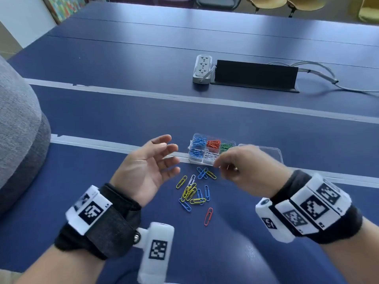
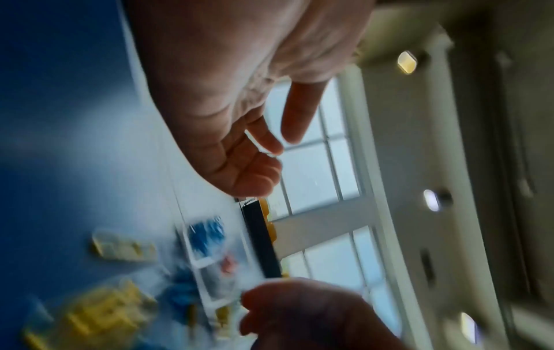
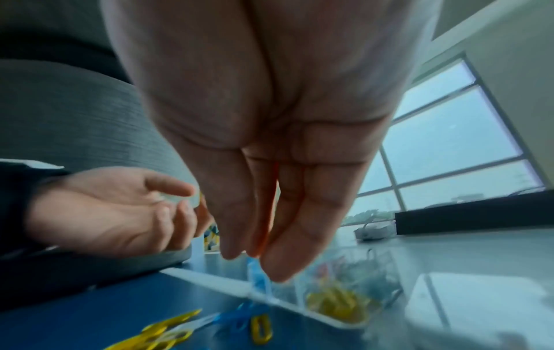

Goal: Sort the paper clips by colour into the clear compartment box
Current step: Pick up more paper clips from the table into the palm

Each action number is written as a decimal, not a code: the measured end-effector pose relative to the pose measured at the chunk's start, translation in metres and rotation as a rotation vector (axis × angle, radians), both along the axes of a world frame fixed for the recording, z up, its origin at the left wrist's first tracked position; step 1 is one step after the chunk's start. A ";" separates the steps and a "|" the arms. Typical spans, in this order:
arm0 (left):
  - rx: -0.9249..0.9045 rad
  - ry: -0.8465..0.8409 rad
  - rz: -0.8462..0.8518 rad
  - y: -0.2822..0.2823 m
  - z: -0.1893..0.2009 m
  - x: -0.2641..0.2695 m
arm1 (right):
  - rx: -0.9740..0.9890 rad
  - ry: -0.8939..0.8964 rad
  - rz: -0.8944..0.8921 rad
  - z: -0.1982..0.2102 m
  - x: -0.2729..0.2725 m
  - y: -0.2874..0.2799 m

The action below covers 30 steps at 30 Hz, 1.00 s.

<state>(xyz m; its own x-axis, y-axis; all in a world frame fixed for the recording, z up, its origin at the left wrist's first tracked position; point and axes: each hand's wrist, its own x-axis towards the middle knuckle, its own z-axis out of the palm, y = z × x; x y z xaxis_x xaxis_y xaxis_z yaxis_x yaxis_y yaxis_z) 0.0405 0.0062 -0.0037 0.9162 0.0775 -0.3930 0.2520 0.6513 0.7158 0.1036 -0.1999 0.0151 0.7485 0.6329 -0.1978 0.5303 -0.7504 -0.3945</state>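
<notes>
Blue desk (image 1: 102, 111) carries your clear box (image 1: 211, 149), with blue, red, green and white clips in its compartments. Loose clips (image 1: 193, 190) lie just before it, between your hands. Your left hand (image 1: 143, 171) hovers palm-up, fingers relaxed, holding nothing. Your right hand (image 1: 246, 169) covers the box's near right corner; its fingers (image 3: 279, 260) are bunched together, and what they pinch I cannot tell. A power strip (image 1: 202, 68) sits well beyond.

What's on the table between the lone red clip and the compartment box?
In the head view, the loose pile of yellow, blue and white clips lies between the red clip and the compartment box, on the blue table.
</notes>
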 end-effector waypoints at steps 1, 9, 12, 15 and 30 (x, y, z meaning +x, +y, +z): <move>0.148 0.001 -0.040 0.006 0.001 0.000 | -0.039 0.017 0.061 -0.003 -0.006 0.003; 1.612 0.039 -0.904 0.016 -0.002 -0.005 | -0.283 -0.062 0.160 -0.017 -0.033 0.030; 1.719 0.001 -1.012 0.002 -0.008 -0.006 | -0.278 -0.051 0.190 -0.020 -0.037 0.035; 1.675 -0.035 -1.008 -0.010 -0.009 -0.006 | -0.218 0.046 0.229 -0.024 -0.036 0.032; 1.749 -0.042 -0.893 -0.038 -0.014 -0.003 | -0.135 0.139 -0.035 -0.028 -0.030 0.046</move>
<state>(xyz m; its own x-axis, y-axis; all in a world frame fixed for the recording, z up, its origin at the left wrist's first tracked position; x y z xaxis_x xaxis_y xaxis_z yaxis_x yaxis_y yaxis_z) 0.0379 -0.0315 -0.0180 0.9121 -0.1202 -0.3919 0.0215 -0.9407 0.3386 0.0739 -0.1540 -0.0126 0.7292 0.5677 -0.3821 0.4505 -0.8186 -0.3563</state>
